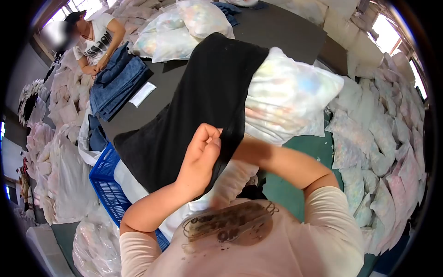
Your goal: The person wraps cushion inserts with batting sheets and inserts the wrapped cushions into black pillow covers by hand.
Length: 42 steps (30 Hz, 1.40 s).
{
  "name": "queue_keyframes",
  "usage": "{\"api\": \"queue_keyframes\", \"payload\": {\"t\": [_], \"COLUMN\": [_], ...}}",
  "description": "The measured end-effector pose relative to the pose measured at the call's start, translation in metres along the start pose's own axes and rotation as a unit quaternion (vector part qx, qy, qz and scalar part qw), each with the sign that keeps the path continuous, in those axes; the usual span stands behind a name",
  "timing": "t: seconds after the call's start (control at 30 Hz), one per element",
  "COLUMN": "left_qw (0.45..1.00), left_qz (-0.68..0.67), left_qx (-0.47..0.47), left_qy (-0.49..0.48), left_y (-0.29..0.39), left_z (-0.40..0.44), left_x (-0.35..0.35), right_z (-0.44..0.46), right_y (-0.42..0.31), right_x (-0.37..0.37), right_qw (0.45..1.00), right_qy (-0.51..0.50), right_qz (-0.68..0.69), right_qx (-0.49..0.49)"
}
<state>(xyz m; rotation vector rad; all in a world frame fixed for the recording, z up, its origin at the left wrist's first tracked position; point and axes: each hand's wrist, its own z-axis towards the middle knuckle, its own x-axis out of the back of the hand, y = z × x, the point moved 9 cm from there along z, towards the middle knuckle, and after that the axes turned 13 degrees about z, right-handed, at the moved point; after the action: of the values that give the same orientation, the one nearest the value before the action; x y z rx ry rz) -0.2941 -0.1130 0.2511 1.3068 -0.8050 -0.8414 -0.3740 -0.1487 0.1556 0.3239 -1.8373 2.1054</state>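
A black garment (207,78) spreads over the table in front of me, its lower part hanging toward my body. Its exact kind is unclear from these folds. My left hand (199,159) is closed, with curled fingers and thumb pinching the garment's near edge. From the right, my right forearm (263,154) reaches in under that same edge, and the cloth hides the hand and its fingers. Just right of the garment lies a full white translucent bag (288,92) with pale coloured contents, partly covered by the black cloth.
A blue plastic crate (105,177) stands below left. On the dark table (272,23) are folded blue jeans (117,87), a small white packet (142,94) and more filled bags (173,34). Another person (99,39) handles the jeans. Bags (374,138) pile up at right.
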Motion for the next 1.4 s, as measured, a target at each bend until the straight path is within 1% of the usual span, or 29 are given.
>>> {"api": "queue_keyframes", "payload": {"t": [0.03,0.13,0.17,0.2,0.27,0.33,0.4,0.43,0.47,0.5,0.53,0.6,0.67,0.73,0.8,0.83,0.87,0.93,0.97,1.0,1.07,1.1,1.13,1.17,1.23,1.3,1.37,1.4], "left_qw": [0.999,0.986,0.982,0.968,0.937,0.954,0.962,0.963,0.948,0.920,0.934,0.927,0.913,0.920,0.898,0.889,0.876,0.823,0.820,0.817,0.808,0.801,0.814,0.809,0.812,0.821,0.803,0.795], "left_qz": [-0.033,-0.029,-0.049,-0.094,-0.116,-0.032,0.049,0.161,0.268,0.370,0.352,0.372,0.406,0.376,0.427,0.455,0.480,0.565,0.568,0.573,0.586,0.596,0.580,0.586,0.582,0.569,0.594,0.605], "left_qx": [0.029,0.125,0.135,0.181,0.253,0.191,0.190,0.135,0.085,0.037,-0.017,-0.028,-0.032,0.095,0.075,0.015,-0.042,-0.046,-0.065,-0.066,-0.064,-0.049,-0.006,0.001,0.016,0.027,0.037,0.039], "left_qy": [-0.013,-0.111,-0.122,-0.147,-0.209,-0.229,-0.191,-0.170,-0.147,-0.125,-0.065,-0.038,0.032,0.059,0.073,0.052,0.030,0.025,0.027,0.023,0.010,0.012,0.032,0.042,0.046,0.035,0.028,0.023], "left_y": [-0.016,-0.036,-0.038,-0.040,-0.067,-0.096,-0.123,-0.127,-0.127,-0.121,-0.103,-0.091,-0.085,-0.107,-0.108,-0.101,-0.095,-0.097,-0.101,-0.106,-0.105,-0.103,-0.105,-0.103,-0.103,-0.106,-0.119,-0.126], "left_z": [0.003,0.010,0.010,0.007,0.002,0.010,0.030,0.048,0.059,0.068,0.079,0.084,0.084,0.069,0.064,0.066,0.067,0.063,0.060,0.056,0.047,0.047,0.046,0.047,0.044,0.040,0.027,0.025], "left_x": [-0.002,-0.032,-0.040,-0.053,-0.071,-0.088,-0.091,-0.086,-0.082,-0.082,-0.079,-0.068,-0.043,-0.014,-0.018,-0.034,-0.052,-0.069,-0.070,-0.069,-0.071,-0.070,-0.067,-0.068,-0.074,-0.079,-0.078,-0.077], "right_z": [0.008,0.032,0.040,0.046,0.055,0.057,0.062,0.066,0.069,0.073,0.074,0.066,0.028,-0.031,-0.085,-0.100,-0.106,-0.095,-0.081,-0.063,-0.038,-0.034,-0.034,-0.045,-0.069,-0.098,-0.134,-0.139], "right_y": [0.006,0.054,0.078,0.105,0.166,0.221,0.267,0.280,0.292,0.294,0.294,0.279,0.225,0.167,0.128,0.116,0.109,0.116,0.129,0.147,0.226,0.251,0.268,0.283,0.234,0.199,0.174,0.186], "right_x": [0.028,0.122,0.153,0.181,0.228,0.255,0.270,0.272,0.274,0.275,0.275,0.275,0.267,0.257,0.261,0.276,0.304,0.375,0.416,0.447,0.455,0.443,0.423,0.403,0.415,0.427,0.440,0.434], "right_qw": [0.999,0.987,0.977,0.966,0.937,0.916,0.903,0.903,0.905,0.910,0.917,0.941,0.976,0.995,0.997,0.994,0.991,0.985,0.985,0.991,0.998,0.994,0.982,0.960,0.981,0.991,0.976,0.985], "right_qy": [0.021,0.094,0.117,0.134,0.155,0.157,0.145,0.137,0.129,0.118,0.106,0.086,0.062,0.008,-0.057,-0.071,-0.060,0.016,0.063,0.087,0.049,0.041,0.032,0.015,0.050,0.111,0.197,0.138], "right_qz": [-0.025,-0.123,-0.160,-0.194,-0.258,-0.288,-0.303,-0.301,-0.296,-0.287,-0.274,-0.239,-0.159,-0.063,0.026,0.073,0.116,0.169,0.159,0.090,-0.035,0.024,0.082,0.140,0.128,0.070,-0.024,-0.026], "right_qx": [-0.003,-0.049,-0.074,-0.106,-0.178,-0.231,-0.266,-0.273,-0.277,-0.276,-0.268,-0.223,-0.137,-0.077,-0.050,-0.043,-0.036,-0.029,-0.034,-0.048,-0.036,-0.103,-0.169,-0.241,-0.140,-0.030,0.086,0.096]}}
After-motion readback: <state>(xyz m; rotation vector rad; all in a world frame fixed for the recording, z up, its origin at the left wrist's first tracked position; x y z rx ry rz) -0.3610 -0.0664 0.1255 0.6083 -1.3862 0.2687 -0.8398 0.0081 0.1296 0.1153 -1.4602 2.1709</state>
